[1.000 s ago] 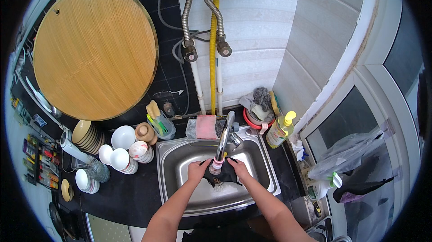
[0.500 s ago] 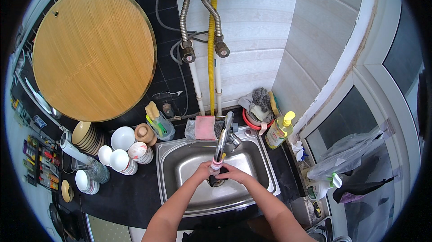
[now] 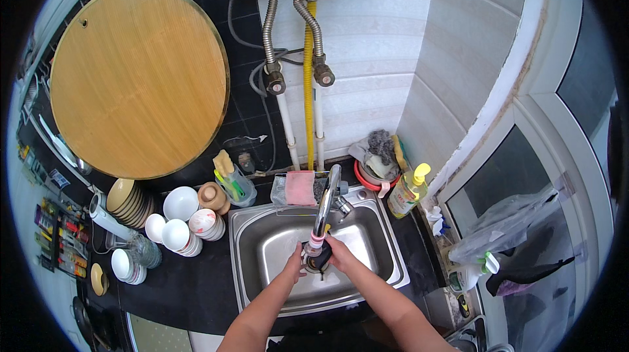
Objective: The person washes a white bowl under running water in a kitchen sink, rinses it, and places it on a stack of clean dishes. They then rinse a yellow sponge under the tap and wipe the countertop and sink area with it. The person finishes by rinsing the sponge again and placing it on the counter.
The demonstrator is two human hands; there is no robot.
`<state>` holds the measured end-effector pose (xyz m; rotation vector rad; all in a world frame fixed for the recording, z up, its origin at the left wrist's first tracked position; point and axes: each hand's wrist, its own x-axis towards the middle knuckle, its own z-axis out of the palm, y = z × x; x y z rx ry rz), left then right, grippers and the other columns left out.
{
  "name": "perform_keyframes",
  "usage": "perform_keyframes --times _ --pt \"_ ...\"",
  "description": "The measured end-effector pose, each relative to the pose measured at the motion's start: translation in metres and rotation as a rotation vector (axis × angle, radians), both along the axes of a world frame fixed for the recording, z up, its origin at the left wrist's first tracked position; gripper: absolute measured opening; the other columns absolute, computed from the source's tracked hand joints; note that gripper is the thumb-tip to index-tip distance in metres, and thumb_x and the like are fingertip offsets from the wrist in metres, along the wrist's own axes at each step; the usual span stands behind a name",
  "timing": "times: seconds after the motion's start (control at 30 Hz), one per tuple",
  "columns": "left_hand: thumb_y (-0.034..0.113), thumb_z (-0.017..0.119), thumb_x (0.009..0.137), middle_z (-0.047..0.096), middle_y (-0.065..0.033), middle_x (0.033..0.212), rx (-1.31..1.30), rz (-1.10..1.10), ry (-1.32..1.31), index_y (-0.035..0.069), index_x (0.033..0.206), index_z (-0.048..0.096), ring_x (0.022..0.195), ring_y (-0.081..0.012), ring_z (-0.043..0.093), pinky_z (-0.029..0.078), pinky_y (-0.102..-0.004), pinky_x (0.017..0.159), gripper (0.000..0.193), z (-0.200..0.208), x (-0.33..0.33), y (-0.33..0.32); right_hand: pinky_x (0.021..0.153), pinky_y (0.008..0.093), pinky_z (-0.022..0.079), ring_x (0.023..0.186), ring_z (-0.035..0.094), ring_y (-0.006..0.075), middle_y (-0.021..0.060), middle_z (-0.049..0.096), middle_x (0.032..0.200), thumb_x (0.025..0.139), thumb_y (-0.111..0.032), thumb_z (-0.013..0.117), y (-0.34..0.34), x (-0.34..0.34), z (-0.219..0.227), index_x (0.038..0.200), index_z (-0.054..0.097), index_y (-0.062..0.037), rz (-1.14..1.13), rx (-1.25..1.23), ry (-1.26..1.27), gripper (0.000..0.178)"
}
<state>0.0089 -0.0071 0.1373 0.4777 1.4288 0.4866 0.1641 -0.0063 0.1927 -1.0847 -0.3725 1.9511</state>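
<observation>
Under the tip of the chrome faucet (image 3: 324, 211), both of my hands are low over the steel sink (image 3: 375, 257). My right hand (image 3: 339, 254) grips a small black object (image 3: 320, 259); its kind does not show, since the pink-ringed spout end (image 3: 316, 241) covers part of it. On the other side of the spout is my left hand (image 3: 296, 265), its fingers apart and close to the black object's left side. Whether the left fingers touch it is hard to see. Beneath the hands lies the sink drain, partly covered.
Left of the sink stand stacked white bowls (image 3: 175, 235), tan bowls (image 3: 126, 203) and a wooden jar (image 3: 213, 197). Behind it is a caddy with a pink cloth (image 3: 300, 188). A yellow soap bottle (image 3: 407, 193) and a red basin (image 3: 362, 177) stand at the back right.
My hands have moved apart around the spout, the left one lower. More of the black object shows now, shifted to the right beside my right hand.
</observation>
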Motion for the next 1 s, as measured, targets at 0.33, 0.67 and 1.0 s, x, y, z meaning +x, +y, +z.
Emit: perform_keyframes --times 0.33,0.67,1.0 --pt "0.045 0.037 0.085 0.053 -0.0123 0.113 0.093 0.124 -0.385 0.01 0.115 0.047 0.101 -0.0282 0.054 0.04 -0.0496 0.087 0.048 -0.015 0.015 0.001 0.083 0.0323 0.044 0.092 0.057 0.0224 0.0116 0.057 0.1 0.072 -0.007 0.051 0.001 -0.001 -0.018 0.109 0.047 -0.001 -0.139 0.043 -0.158 0.037" --pt "0.044 0.036 0.09 0.058 -0.0097 0.103 0.19 0.325 -0.619 0.01 0.108 0.052 0.096 -0.0251 0.055 0.043 -0.0411 0.084 0.042 0.001 0.036 0.013 0.087 0.0391 0.039 0.101 0.046 0.0345 0.0178 0.044 0.113 0.071 -0.022 0.058 -0.023 -0.009 -0.001 0.105 0.05 -0.002 0.031 0.871 -1.308 0.04" --pt "0.014 0.063 0.076 0.059 -0.0069 0.086 0.383 0.355 -0.281 0.005 0.088 0.056 0.076 -0.0187 0.059 0.049 -0.0329 0.066 0.016 0.023 0.055 0.009 0.066 0.0439 0.046 0.074 0.057 0.0368 0.0181 0.059 0.082 0.075 -0.027 0.054 0.003 -0.017 -0.008 0.088 0.057 -0.0042 -0.054 0.676 -1.352 0.026"
